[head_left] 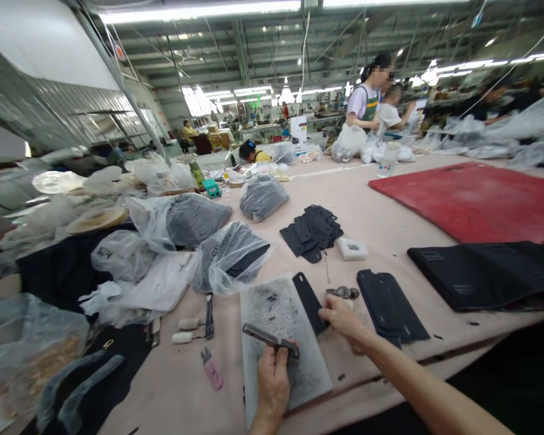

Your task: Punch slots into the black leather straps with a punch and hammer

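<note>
My left hand point(272, 377) is closed around a dark metal tool point(269, 338), held over a grey, stained work board point(278, 329) at the table's near edge. My right hand point(342, 317) rests with curled fingers on a long black leather piece point(309, 300) lying along the board's right side. Just right of that hand lie a small metal tool point(343, 292) and a stack of black shaped pieces point(390, 305). A pile of smaller black cut pieces point(312, 232) and a small white block point(352, 248) sit farther back.
Plastic bags of dark parts point(229, 257) crowd the left. Hand tools point(208, 315) and pink snips point(212, 368) lie near the front. A red mat point(476, 199) and black panel point(485, 275) are at the right. People work at the far end of the table point(372, 90).
</note>
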Tool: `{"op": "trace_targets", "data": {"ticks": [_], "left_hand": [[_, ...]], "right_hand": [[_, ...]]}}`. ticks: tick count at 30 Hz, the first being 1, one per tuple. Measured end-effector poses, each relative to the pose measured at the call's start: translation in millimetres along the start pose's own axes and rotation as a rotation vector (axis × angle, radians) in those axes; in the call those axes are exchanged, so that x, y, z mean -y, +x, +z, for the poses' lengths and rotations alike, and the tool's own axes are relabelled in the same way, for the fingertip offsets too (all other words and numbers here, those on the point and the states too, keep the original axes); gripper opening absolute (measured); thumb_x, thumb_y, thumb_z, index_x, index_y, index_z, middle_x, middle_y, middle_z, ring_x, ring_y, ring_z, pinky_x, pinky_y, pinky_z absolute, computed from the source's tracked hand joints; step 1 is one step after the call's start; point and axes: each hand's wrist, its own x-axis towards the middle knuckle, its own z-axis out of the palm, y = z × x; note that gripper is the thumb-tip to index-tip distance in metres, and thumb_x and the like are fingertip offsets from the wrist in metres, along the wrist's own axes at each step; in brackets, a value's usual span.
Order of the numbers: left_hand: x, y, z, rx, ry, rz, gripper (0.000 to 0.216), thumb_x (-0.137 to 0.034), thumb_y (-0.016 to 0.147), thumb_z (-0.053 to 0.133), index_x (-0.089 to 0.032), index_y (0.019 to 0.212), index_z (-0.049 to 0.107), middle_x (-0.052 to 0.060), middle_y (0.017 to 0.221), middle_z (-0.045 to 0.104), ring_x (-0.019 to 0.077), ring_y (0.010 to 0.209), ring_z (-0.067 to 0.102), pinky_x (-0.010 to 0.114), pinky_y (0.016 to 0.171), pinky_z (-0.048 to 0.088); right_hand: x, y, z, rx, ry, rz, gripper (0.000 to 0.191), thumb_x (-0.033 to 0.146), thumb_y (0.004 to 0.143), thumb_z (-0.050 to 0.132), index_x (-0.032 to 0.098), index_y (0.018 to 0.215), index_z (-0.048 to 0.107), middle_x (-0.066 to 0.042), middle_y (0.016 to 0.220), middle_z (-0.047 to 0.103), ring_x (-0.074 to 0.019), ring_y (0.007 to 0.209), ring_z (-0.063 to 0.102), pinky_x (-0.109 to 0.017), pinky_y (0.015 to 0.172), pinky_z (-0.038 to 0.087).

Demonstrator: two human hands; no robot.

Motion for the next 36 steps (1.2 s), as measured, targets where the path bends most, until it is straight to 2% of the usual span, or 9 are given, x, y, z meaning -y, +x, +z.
{"op": "trace_targets", "data": {"ticks": [5, 8, 11, 15, 20, 23, 25, 31, 36], "left_hand": [[-1.6, -4.6, 0.5, 0.019, 0.027, 0.036, 0.037, -0.045, 0.092, 0.050, -0.018, 0.096, 0.073, 0.009, 0.090, 0.077, 0.0257, 0.087, 0.072, 0.038, 0.080, 0.057], [-2.9, -7.6, 2.3, 0.055, 0.059, 0.027, 0.033, -0.040, 0.093, 0.048, -0.017, 0.098, 0.072, 0.008, 0.092, 0.076, 0.0234, 0.088, 0.071, 0.036, 0.081, 0.056], [-3.0, -6.7, 3.1, 0.085, 0.073, 0.009, 0.031, -0.038, 0.094, 0.048, -0.017, 0.098, 0.071, 0.007, 0.092, 0.076, 0.0218, 0.087, 0.071, 0.035, 0.081, 0.055], [-1.9, -4.3, 2.7, 0.109, 0.076, -0.001, 0.032, -0.038, 0.095, 0.047, -0.017, 0.100, 0.071, 0.007, 0.091, 0.077, 0.0212, 0.086, 0.071, 0.034, 0.080, 0.055], [1.8, -3.7, 1.8, 0.114, 0.116, 0.020, 0.034, -0.040, 0.095, 0.047, -0.018, 0.101, 0.071, 0.007, 0.094, 0.076, 0.0220, 0.089, 0.071, 0.035, 0.082, 0.056], [2.5, -3.1, 1.5, 0.130, 0.148, 0.030, 0.034, -0.041, 0.095, 0.047, -0.019, 0.100, 0.071, 0.007, 0.096, 0.077, 0.0227, 0.091, 0.072, 0.035, 0.082, 0.056], [2.3, -2.0, 1.6, 0.125, 0.182, 0.029, 0.034, -0.043, 0.094, 0.047, -0.019, 0.100, 0.071, 0.007, 0.096, 0.077, 0.0235, 0.092, 0.072, 0.035, 0.082, 0.056], [1.4, 2.3, 1.8, 0.100, 0.234, 0.042, 0.035, -0.045, 0.091, 0.048, -0.020, 0.099, 0.072, 0.007, 0.096, 0.077, 0.0251, 0.092, 0.072, 0.037, 0.081, 0.057], [-1.1, 1.7, 1.4, 0.093, 0.292, 0.086, 0.034, -0.044, 0.090, 0.048, -0.021, 0.096, 0.073, 0.006, 0.094, 0.077, 0.0254, 0.090, 0.072, 0.036, 0.079, 0.058]], "right_hand": [[43.4, 88.4, -77.4, -0.112, -0.021, 0.035, 0.024, 0.027, 0.086, 0.047, 0.010, 0.097, 0.062, -0.005, 0.068, 0.066, -0.0145, 0.058, 0.061, -0.021, 0.052, 0.044], [35.7, 104.2, -88.0, -0.184, -0.070, 0.013, 0.037, 0.030, 0.090, 0.047, 0.009, 0.118, 0.058, -0.013, 0.099, 0.070, -0.0171, 0.079, 0.066, -0.026, 0.067, 0.049], [12.7, 60.0, -58.9, -0.041, -0.258, -0.198, 0.032, 0.024, 0.089, 0.050, 0.010, 0.115, 0.062, -0.014, 0.110, 0.068, -0.0211, 0.099, 0.063, -0.032, 0.088, 0.049], [-29.1, -44.8, -3.2, 0.256, -0.496, -0.494, 0.044, 0.012, 0.086, 0.045, 0.010, 0.128, 0.057, -0.019, 0.134, 0.055, -0.0259, 0.117, 0.054, -0.041, 0.099, 0.045], [-70.7, -135.5, 7.5, 0.274, -0.637, -0.562, 0.056, 0.008, 0.076, 0.048, 0.007, 0.132, 0.055, -0.022, 0.144, 0.046, -0.0338, 0.131, 0.042, -0.049, 0.107, 0.035], [-77.6, -154.5, -18.5, 0.350, -0.671, -0.418, 0.029, 0.009, 0.077, 0.048, 0.013, 0.097, 0.069, -0.017, 0.109, 0.066, -0.0292, 0.100, 0.059, -0.044, 0.093, 0.042], [-76.4, -150.3, -39.4, 0.280, -0.658, -0.271, 0.023, 0.011, 0.084, 0.044, 0.017, 0.087, 0.067, -0.012, 0.089, 0.066, -0.0241, 0.083, 0.060, -0.039, 0.083, 0.043], [-79.8, -71.9, -89.2, -0.279, -0.650, 0.095, 0.029, 0.033, 0.093, 0.051, 0.015, 0.114, 0.056, -0.014, 0.109, 0.060, -0.0258, 0.100, 0.059, -0.033, 0.084, 0.044], [-92.2, -20.5, -90.0, -0.263, -0.708, 0.330, 0.051, 0.054, 0.080, 0.068, 0.013, 0.107, 0.055, -0.017, 0.109, 0.059, -0.0299, 0.098, 0.063, -0.035, 0.079, 0.047]]}}
